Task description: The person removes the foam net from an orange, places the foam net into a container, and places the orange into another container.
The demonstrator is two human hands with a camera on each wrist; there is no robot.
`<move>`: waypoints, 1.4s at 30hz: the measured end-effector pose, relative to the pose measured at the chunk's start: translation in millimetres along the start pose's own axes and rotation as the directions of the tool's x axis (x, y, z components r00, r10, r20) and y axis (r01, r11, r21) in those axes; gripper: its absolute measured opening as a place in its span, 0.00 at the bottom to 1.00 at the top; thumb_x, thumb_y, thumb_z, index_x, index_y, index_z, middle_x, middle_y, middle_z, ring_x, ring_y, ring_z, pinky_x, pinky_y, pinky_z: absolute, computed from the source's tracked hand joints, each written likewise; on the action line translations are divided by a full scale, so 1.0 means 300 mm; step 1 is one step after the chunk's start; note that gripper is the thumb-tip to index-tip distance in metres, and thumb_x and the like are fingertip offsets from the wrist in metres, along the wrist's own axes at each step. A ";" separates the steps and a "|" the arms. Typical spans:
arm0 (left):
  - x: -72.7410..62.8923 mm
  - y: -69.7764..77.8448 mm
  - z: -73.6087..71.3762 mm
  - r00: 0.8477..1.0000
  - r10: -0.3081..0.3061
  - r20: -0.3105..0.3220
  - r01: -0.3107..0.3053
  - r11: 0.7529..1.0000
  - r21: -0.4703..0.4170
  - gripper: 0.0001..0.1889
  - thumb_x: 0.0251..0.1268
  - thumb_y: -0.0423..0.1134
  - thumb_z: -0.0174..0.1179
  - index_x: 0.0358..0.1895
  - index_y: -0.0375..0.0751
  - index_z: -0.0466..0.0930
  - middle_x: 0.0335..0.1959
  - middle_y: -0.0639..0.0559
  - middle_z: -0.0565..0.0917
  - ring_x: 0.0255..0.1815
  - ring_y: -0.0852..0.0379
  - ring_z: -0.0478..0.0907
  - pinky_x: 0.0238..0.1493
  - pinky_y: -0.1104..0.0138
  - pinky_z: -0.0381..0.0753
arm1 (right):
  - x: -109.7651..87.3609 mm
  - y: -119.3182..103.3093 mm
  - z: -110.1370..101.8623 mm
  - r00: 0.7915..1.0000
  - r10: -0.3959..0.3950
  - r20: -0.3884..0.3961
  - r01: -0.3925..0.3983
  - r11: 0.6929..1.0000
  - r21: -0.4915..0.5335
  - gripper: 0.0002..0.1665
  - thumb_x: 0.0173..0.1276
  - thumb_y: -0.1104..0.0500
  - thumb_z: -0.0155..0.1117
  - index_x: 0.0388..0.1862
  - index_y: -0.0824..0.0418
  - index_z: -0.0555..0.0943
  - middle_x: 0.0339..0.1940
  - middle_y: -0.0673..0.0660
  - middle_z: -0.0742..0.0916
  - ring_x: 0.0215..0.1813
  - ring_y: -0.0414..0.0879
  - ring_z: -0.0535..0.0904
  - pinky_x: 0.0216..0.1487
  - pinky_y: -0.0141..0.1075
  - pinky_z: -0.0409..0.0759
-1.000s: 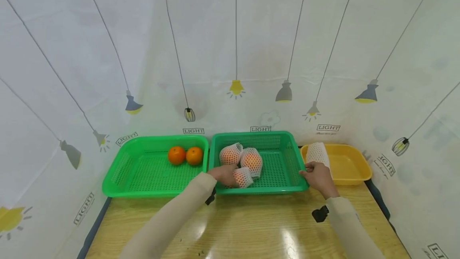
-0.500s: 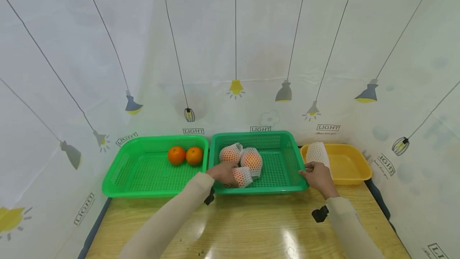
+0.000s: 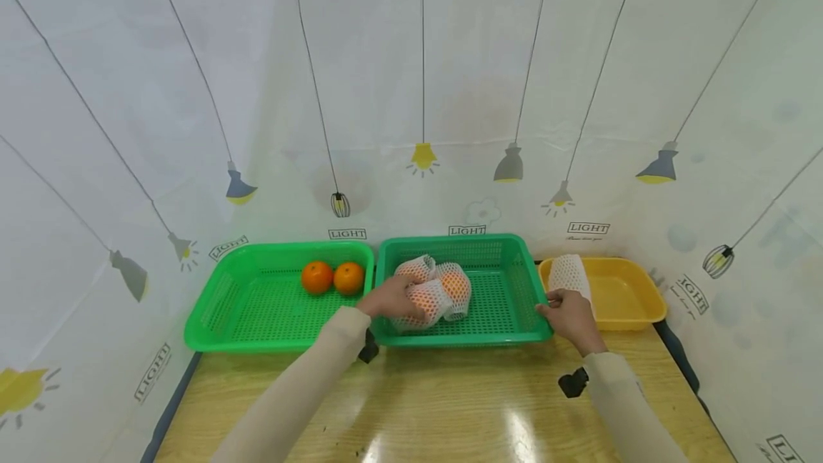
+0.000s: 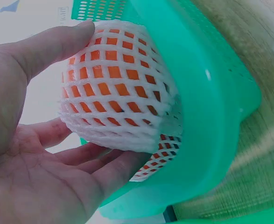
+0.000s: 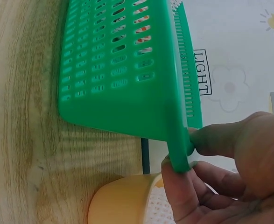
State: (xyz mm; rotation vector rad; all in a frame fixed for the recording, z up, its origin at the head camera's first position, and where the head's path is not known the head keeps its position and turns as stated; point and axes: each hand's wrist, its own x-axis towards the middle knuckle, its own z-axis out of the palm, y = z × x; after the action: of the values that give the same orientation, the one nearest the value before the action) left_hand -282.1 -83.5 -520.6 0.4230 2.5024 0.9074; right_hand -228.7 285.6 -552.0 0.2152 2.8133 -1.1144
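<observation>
Below the frame's centre, your left hand (image 3: 391, 300) grips a netted fruit (image 3: 428, 302) at the left end of the middle green basket (image 3: 463, 339); at lower right, your right hand (image 3: 572, 316) pinches its rim (image 5: 173, 88); curl the left fingers (image 4: 120, 169) softly so the net (image 4: 115, 140) doesn't slip, and brace the rim

Middle basket (image 3: 495, 306) free toward right, netted fruits (image 3: 457, 286) crowding left, right hand (image 3: 572, 319) on right edge

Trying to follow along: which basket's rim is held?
The middle, dark green basket: the right hand pinches its rim, not that of the light green basket or yellow basket.
</observation>
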 end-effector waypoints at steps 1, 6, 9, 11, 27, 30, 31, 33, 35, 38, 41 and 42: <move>-0.004 0.001 -0.005 1.000 0.001 -0.005 -0.001 1.000 -0.012 0.43 0.55 0.47 0.76 0.75 0.41 0.68 0.68 0.42 0.77 0.60 0.46 0.77 0.60 0.49 0.81 | 0.000 0.000 0.001 1.000 -0.002 0.000 0.002 1.000 0.000 0.26 0.75 0.57 0.62 0.60 0.78 0.76 0.54 0.76 0.84 0.53 0.65 0.83 0.45 0.48 0.87; -0.030 0.005 -0.019 0.999 -0.006 -0.040 0.003 0.996 -0.088 0.44 0.56 0.50 0.76 0.76 0.44 0.66 0.69 0.40 0.76 0.60 0.46 0.78 0.59 0.50 0.82 | 0.002 0.002 0.003 1.000 -0.007 -0.003 0.007 1.000 0.001 0.26 0.75 0.57 0.62 0.60 0.78 0.77 0.54 0.76 0.84 0.52 0.65 0.83 0.45 0.48 0.87; -0.050 0.009 -0.024 0.998 -0.007 -0.069 -0.003 0.990 -0.141 0.44 0.57 0.51 0.75 0.77 0.47 0.66 0.69 0.41 0.76 0.57 0.48 0.79 0.55 0.53 0.83 | 0.001 -0.001 0.003 1.000 -0.009 -0.004 0.009 1.000 0.000 0.26 0.76 0.57 0.62 0.60 0.78 0.76 0.54 0.76 0.84 0.53 0.66 0.83 0.45 0.49 0.87; -0.065 0.009 -0.026 0.996 0.004 -0.089 -0.020 0.984 -0.178 0.44 0.58 0.51 0.75 0.77 0.50 0.65 0.68 0.42 0.77 0.57 0.48 0.79 0.54 0.54 0.84 | -0.001 -0.002 0.003 1.000 -0.010 -0.006 0.010 1.000 -0.002 0.26 0.76 0.57 0.62 0.60 0.79 0.76 0.55 0.77 0.84 0.54 0.66 0.83 0.46 0.50 0.87; -0.201 -0.005 0.054 0.957 0.093 -0.275 -0.196 0.906 -0.374 0.44 0.55 0.54 0.77 0.75 0.56 0.68 0.68 0.48 0.77 0.63 0.45 0.77 0.52 0.56 0.86 | -0.006 0.015 0.006 1.000 -0.008 -0.001 0.008 1.000 -0.030 0.30 0.77 0.52 0.60 0.66 0.75 0.74 0.54 0.75 0.84 0.52 0.63 0.83 0.47 0.51 0.85; -0.227 -0.006 0.086 0.944 0.119 -0.307 -0.241 0.885 -0.399 0.41 0.55 0.53 0.78 0.73 0.57 0.70 0.67 0.49 0.78 0.62 0.46 0.79 0.54 0.55 0.85 | -0.016 0.020 0.007 0.999 -0.025 0.030 0.026 0.999 -0.034 0.35 0.78 0.49 0.59 0.69 0.76 0.71 0.57 0.76 0.83 0.55 0.66 0.82 0.49 0.52 0.86; -0.236 -0.006 0.096 0.939 0.132 -0.318 -0.260 0.878 -0.403 0.41 0.55 0.52 0.78 0.73 0.57 0.70 0.66 0.49 0.78 0.61 0.47 0.79 0.55 0.55 0.85 | -0.020 0.021 0.009 0.999 -0.027 0.038 0.028 0.999 -0.034 0.37 0.78 0.47 0.58 0.71 0.76 0.70 0.59 0.77 0.82 0.57 0.67 0.82 0.51 0.53 0.86; -0.251 -0.007 0.116 0.933 0.146 -0.330 -0.283 0.863 -0.419 0.40 0.55 0.50 0.78 0.72 0.57 0.70 0.66 0.49 0.78 0.60 0.49 0.79 0.57 0.54 0.84 | -0.031 0.021 0.012 0.998 -0.034 0.053 0.035 0.999 -0.033 0.42 0.79 0.43 0.56 0.74 0.75 0.66 0.64 0.77 0.80 0.62 0.69 0.79 0.55 0.56 0.84; -0.264 -0.009 0.134 0.928 0.160 -0.335 -0.306 0.840 -0.448 0.40 0.56 0.48 0.78 0.72 0.56 0.70 0.65 0.48 0.78 0.60 0.50 0.79 0.60 0.54 0.83 | -0.044 0.020 0.018 0.997 -0.039 0.059 0.040 0.999 -0.028 0.46 0.79 0.38 0.54 0.77 0.74 0.62 0.69 0.77 0.76 0.66 0.70 0.76 0.59 0.58 0.82; -0.278 -0.017 0.162 0.927 0.172 -0.334 -0.328 0.804 -0.496 0.39 0.57 0.44 0.77 0.73 0.55 0.69 0.66 0.48 0.78 0.61 0.50 0.78 0.62 0.54 0.81 | -0.072 0.005 0.031 0.997 -0.050 0.051 0.050 0.999 -0.014 0.52 0.78 0.32 0.51 0.80 0.72 0.57 0.75 0.76 0.70 0.72 0.71 0.71 0.64 0.61 0.78; -0.290 -0.028 0.189 0.926 0.178 -0.334 -0.341 0.776 -0.532 0.39 0.58 0.41 0.77 0.73 0.53 0.69 0.67 0.48 0.76 0.63 0.49 0.78 0.63 0.55 0.81 | -0.104 -0.020 0.047 0.996 -0.087 0.014 0.087 0.996 0.000 0.55 0.76 0.29 0.50 0.81 0.69 0.55 0.78 0.76 0.66 0.75 0.72 0.66 0.68 0.66 0.73; -0.293 -0.033 0.198 0.924 0.180 -0.339 -0.347 0.768 -0.538 0.39 0.58 0.40 0.76 0.73 0.51 0.69 0.67 0.47 0.76 0.64 0.49 0.77 0.63 0.55 0.81 | -0.114 -0.029 0.055 0.994 -0.108 -0.005 0.108 0.994 0.002 0.55 0.75 0.28 0.50 0.81 0.69 0.56 0.78 0.76 0.65 0.75 0.73 0.65 0.69 0.67 0.71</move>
State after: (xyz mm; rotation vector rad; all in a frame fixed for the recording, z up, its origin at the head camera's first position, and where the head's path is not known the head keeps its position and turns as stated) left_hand -178.4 -96.7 -541.5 0.4709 2.2333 1.9030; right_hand -195.8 264.9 -552.8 0.0656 2.8585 -1.1395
